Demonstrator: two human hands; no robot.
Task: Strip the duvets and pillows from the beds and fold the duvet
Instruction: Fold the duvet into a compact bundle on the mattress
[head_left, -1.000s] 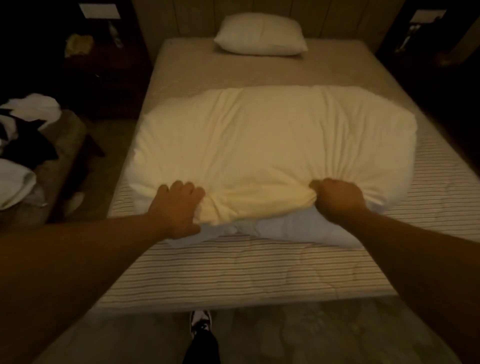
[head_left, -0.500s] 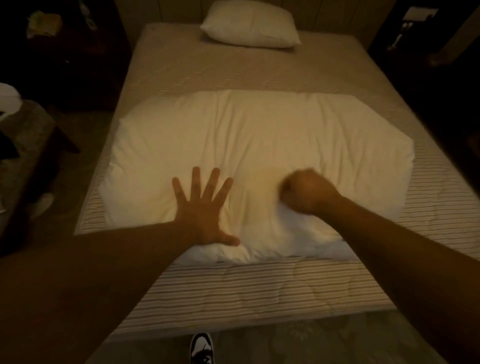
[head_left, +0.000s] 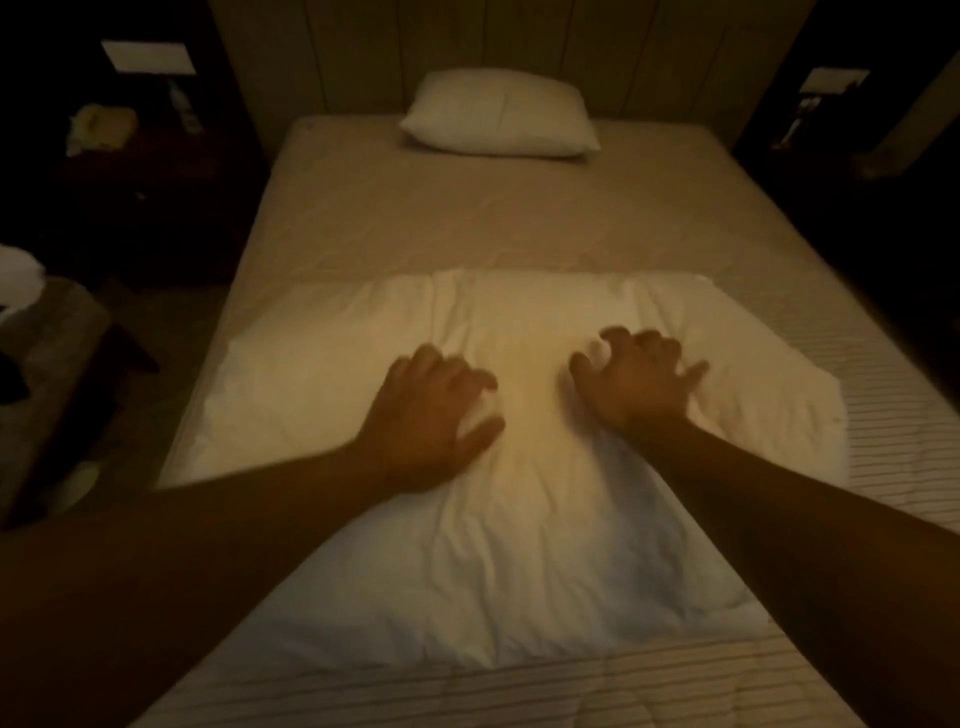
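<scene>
Duvet (head_left: 519, 519): lying folded mid-frame, long axis running left-right across the bed (head_left: 467, 228).
Hands: we are pressing left hand (head_left: 426, 415) and right hand (head_left: 636, 382) down, fingers loosely curled, gripping nothing.

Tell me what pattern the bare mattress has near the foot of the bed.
Thin dark stripes on a pale ground, on the mattress, seen in the head view.

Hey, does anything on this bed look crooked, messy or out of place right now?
Nothing looks damaged or spilled. The folded duvet lies a little askew, its corners rounded and its surface creased, with the left hand and right hand on top of it. The pillow sits neatly at the head of the mattress.
</scene>
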